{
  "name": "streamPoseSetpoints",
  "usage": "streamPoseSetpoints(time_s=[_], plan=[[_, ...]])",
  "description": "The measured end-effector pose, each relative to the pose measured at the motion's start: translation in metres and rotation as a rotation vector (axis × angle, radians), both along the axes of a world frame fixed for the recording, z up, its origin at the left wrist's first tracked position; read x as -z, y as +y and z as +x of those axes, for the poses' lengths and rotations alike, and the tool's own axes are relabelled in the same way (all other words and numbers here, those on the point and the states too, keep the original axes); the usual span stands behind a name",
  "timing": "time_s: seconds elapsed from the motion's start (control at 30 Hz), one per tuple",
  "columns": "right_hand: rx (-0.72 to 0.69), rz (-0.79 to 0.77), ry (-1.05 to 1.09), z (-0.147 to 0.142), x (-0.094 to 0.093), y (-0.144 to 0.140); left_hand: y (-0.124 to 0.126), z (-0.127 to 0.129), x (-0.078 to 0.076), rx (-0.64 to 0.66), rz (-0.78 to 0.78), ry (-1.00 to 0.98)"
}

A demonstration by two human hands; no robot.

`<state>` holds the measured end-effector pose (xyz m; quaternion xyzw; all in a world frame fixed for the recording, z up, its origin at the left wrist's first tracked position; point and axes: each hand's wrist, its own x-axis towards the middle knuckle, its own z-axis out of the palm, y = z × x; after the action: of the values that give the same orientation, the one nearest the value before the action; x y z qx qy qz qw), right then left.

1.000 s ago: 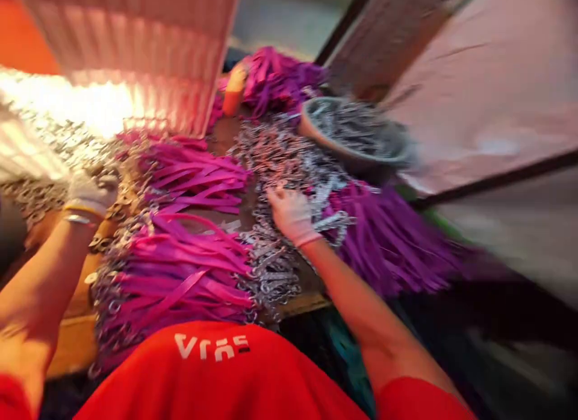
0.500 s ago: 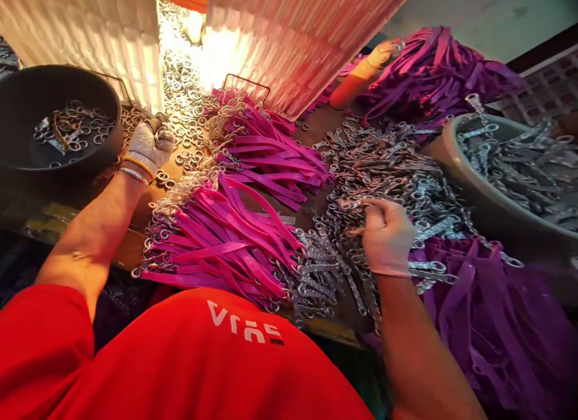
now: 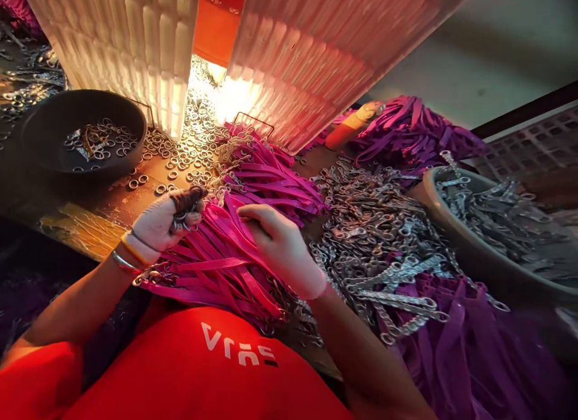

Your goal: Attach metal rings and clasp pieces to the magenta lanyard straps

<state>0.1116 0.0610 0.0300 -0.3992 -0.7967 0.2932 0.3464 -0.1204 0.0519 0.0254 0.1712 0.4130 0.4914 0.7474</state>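
White-gloved left hand [image 3: 156,224]'s curled around small grey metal rings [image 3: 180,221]. Gloved right hand [image 3: 286,245]'s over flat magenta straps [image 3: 217,263] (can't make out its grip).

Shows 2 ribbed panels [image 3: 325,52] at the back, an orange lamp [image 3: 217,25] shining between them, a thin wire foot [image 3: 255,120] by the right-hand one, yellowish tape [image 3: 83,230] on the table [image 3: 112,197], a latticed crate [image 3: 526,140] below a pale wall [image 3: 510,52]

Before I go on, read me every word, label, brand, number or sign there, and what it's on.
Roughly "Vrns": stylised white letters on the red shirt; exact spelling uncertain.
No other readable text: I can make out none on the pink straps or the dark tub.
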Motion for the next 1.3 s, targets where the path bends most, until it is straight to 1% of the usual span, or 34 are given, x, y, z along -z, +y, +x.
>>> streamPoseSetpoints(time_s=[0.07, 0.13, 0.23, 0.3, 0.37, 0.43, 0.5, 0.57, 0.63, 0.67, 0.7, 0.77, 0.83, 0.9, 0.97, 1.03, 1.07, 1.13, 1.17, 1.2, 1.23, 1.3], plan=[[0.006, -0.005, 0.054, -0.022, -0.004, 0.005, -0.004, 0.004, 0.006, 0.042, 0.104, 0.070], [0.029, -0.021, 0.089, -0.036, -0.007, 0.011, -0.005, 0.008, 0.008, 0.101, 0.205, 0.185], [0.004, -0.011, 0.077, -0.047, -0.009, 0.019, -0.007, 0.010, 0.005, 0.169, 0.339, 0.339], [-0.045, -0.002, 0.056, -0.053, -0.010, 0.024, -0.007, 0.010, 0.003, 0.196, 0.391, 0.345], [-0.054, -0.038, 0.074, -0.059, -0.010, 0.030, -0.005, 0.004, 0.005, 0.210, 0.353, 0.233], [0.000, -0.127, 0.133, -0.065, -0.010, 0.036, -0.001, -0.006, 0.010, 0.174, 0.228, 0.040], [0.055, -0.251, 0.211, -0.072, -0.011, 0.042, 0.006, -0.021, 0.016, 0.091, 0.082, -0.150], [0.060, -0.392, 0.284, -0.079, -0.011, 0.046, 0.015, -0.036, 0.020, -0.021, -0.016, -0.285], [0.027, -0.520, 0.340, -0.087, -0.011, 0.049, 0.026, -0.049, 0.023, -0.131, -0.041, -0.337], [0.009, -0.568, 0.363, -0.091, -0.011, 0.051, 0.032, -0.054, 0.024, -0.179, -0.028, -0.319], [-0.004, -0.607, 0.387, -0.095, -0.010, 0.052, 0.038, -0.057, 0.025, -0.221, 0.007, -0.255], [-0.021, -0.683, 0.436, -0.101, -0.008, 0.055, 0.048, -0.061, 0.027, -0.287, 0.112, -0.052], [-0.040, -0.778, 0.482, -0.104, -0.007, 0.061, 0.053, -0.060, 0.030, -0.316, 0.210, 0.123], [-0.080, -0.879, 0.500, -0.104, -0.005, 0.069, 0.050, -0.056, 0.032, -0.269, 0.324, 0.289], [-0.154, -0.959, 0.492, -0.101, -0.001, 0.076, 0.043, -0.051, 0.034, -0.159, 0.475, 0.489], [-0.238, -1.008, 0.466, -0.098, 0.006, 0.082, 0.038, -0.045, 0.034, -0.082, 0.634, 0.682], [-0.274, -1.022, 0.448, -0.097, 0.009, 0.083, 0.036, -0.042, 0.035, -0.076, 0.685, 0.750], [-0.302, -1.007, 0.400, -0.096, 0.016, 0.083, 0.036, -0.038, 0.037, -0.081, 0.743, 0.888], [-0.290, -0.959, 0.368, -0.096, 0.019, 0.081, 0.037, -0.037, 0.038, -0.084, 0.753, 0.954], [-0.261, -0.871, 0.329, -0.097, 0.021, 0.079, 0.038, -0.036, 0.038, -0.082, 0.753, 1.009], [-0.216, -0.738, 0.282, -0.098, 0.022, 0.077, 0.040, -0.035, 0.038, -0.081, 0.749, 1.047], [-0.125, -0.385, 0.151, -0.100, 0.022, 0.073, 0.042, -0.035, 0.037, -0.079, 0.733, 1.086]])
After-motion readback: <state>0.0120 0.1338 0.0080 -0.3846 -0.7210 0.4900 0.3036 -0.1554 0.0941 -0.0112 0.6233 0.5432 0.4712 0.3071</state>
